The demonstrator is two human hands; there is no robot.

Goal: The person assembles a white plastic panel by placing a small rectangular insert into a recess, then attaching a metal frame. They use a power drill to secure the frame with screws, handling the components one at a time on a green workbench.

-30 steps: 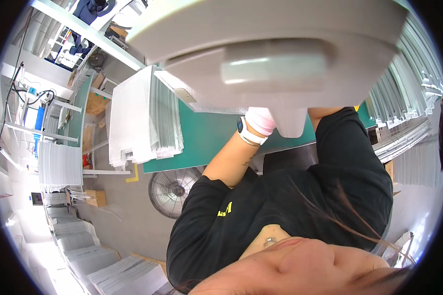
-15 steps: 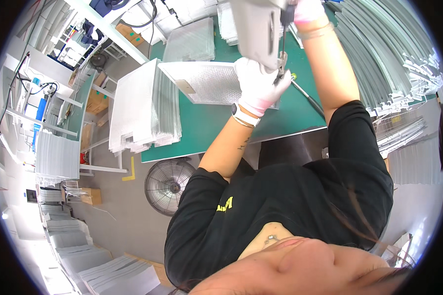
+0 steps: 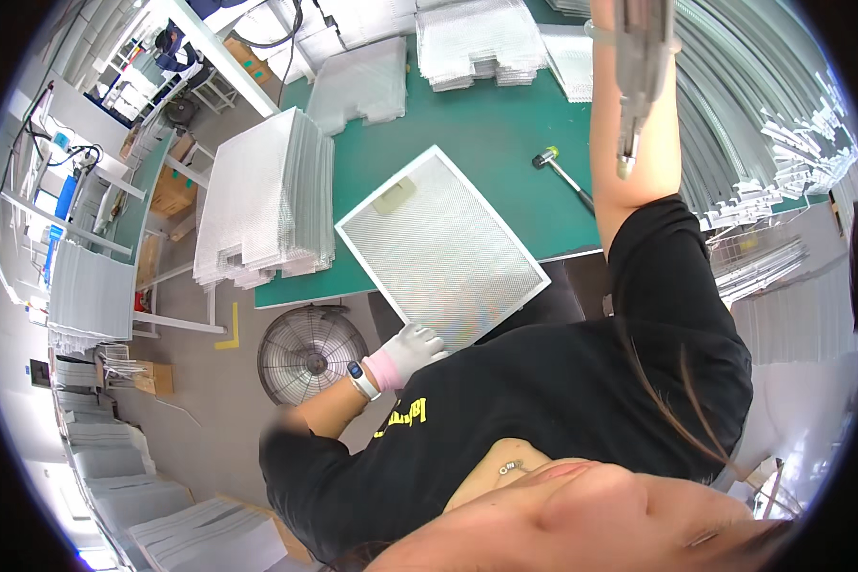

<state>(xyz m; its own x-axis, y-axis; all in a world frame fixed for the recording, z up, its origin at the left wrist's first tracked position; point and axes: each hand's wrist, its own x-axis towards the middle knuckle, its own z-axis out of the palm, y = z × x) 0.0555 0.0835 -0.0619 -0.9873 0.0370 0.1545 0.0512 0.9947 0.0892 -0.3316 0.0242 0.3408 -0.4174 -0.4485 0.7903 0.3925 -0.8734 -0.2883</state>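
Left hand [image 3: 415, 351] clamped on the white-framed mesh panel [image 3: 448, 243], mid-frame; right hand unseen, can't tell — a slip could drop it

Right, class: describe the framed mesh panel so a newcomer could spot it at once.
Find the green tabletop, then follow its near edge. The framed mesh panel extends slantwise across that edge, with the gloved left hand at its lowest corner. Unlike the stacked sheets to its left, it is single and white-rimmed.
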